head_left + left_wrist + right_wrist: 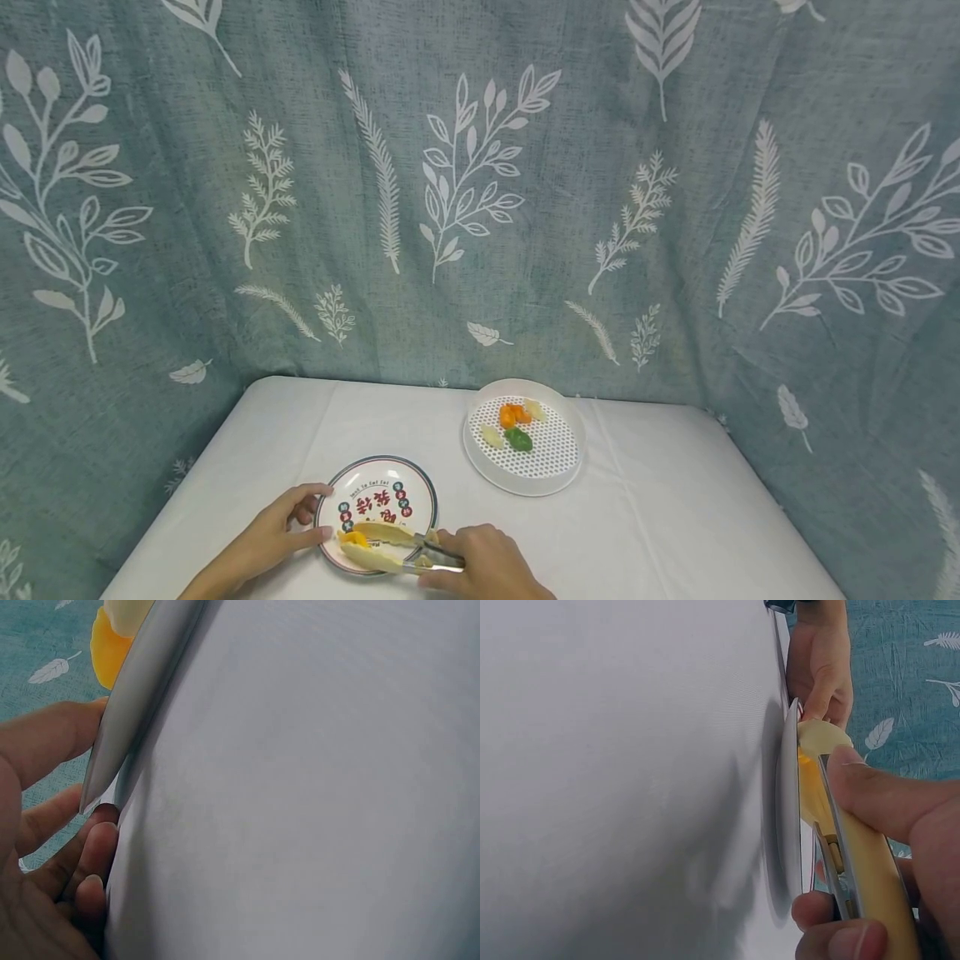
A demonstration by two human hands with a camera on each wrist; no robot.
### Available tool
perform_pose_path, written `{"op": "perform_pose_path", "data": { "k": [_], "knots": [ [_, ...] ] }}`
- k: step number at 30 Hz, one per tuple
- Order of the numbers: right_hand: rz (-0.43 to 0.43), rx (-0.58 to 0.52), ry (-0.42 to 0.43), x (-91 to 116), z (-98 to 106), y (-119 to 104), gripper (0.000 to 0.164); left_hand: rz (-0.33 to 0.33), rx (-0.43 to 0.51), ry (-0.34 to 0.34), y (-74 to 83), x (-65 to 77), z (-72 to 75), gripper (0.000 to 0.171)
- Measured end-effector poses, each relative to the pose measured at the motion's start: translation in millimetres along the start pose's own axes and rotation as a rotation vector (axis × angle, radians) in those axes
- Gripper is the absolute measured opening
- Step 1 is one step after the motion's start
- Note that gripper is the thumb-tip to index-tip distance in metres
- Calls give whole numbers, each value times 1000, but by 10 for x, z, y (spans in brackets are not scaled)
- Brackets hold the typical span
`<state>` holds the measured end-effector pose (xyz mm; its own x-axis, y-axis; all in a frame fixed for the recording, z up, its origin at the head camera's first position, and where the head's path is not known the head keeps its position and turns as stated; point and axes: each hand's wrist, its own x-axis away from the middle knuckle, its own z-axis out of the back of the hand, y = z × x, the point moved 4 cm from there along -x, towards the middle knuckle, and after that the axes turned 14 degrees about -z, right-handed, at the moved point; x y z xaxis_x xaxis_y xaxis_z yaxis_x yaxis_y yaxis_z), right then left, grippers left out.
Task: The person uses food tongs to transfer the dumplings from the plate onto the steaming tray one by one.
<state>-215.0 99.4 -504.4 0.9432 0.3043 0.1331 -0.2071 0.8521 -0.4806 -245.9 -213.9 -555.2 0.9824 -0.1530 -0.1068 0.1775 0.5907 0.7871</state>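
Note:
A round white plate [422,492] with a dark rim band and red and blue lettering lies near the front of the table. My left hand [279,535] holds its left rim, thumb and forefinger at the edge, other fingers bent below it in the left wrist view. My right hand [491,562] grips a pair of metal tongs [874,881] with cream-coloured tips. The tips reach over the plate, around a yellow-orange piece [354,539] that looks like food. Whether both tips touch this piece I cannot tell.
Behind and right of the plate stands a round white strainer tray [517,486] with a perforated base. It bears orange pieces [510,415], a green piece [518,440] and pale yellow pieces [491,437]. A patterned curtain [480,317] hangs behind the white-covered table [645,500].

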Motion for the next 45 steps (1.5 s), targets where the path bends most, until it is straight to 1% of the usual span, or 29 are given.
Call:
{"op": "perform_pose_path", "data": {
  "k": [5,12,20,24,27,34,37,41,45],
  "knots": [
    [-9,-8,-4,-2,-1,2,64,-1,2,0,4,-1,0,72],
    [15,-7,11,12,38,7,64,1,-1,0,20,-8,10,72],
    [-56,-53,-3,0,90,45,66,-14,-4,-3,19,-12,10,71],
    [-62,-66,5,0,128,60,67,-14,-9,-3,5,-22,3,71],
    [-58,-83,16,3,154,78,69,-9,-8,1,3,-26,1,72],
    [-22,-85,70,-8,212,147,72,-1,-20,5,2,-20,0,75],
    [-30,-88,74,-9,236,177,73,-6,-14,6,2,-15,2,74],
    [-20,-87,100,1,270,211,73,-9,-6,4,1,-10,2,73],
    [-46,-80,117,9,307,232,73,-3,-1,2,-1,-2,3,73]
  ]
}}
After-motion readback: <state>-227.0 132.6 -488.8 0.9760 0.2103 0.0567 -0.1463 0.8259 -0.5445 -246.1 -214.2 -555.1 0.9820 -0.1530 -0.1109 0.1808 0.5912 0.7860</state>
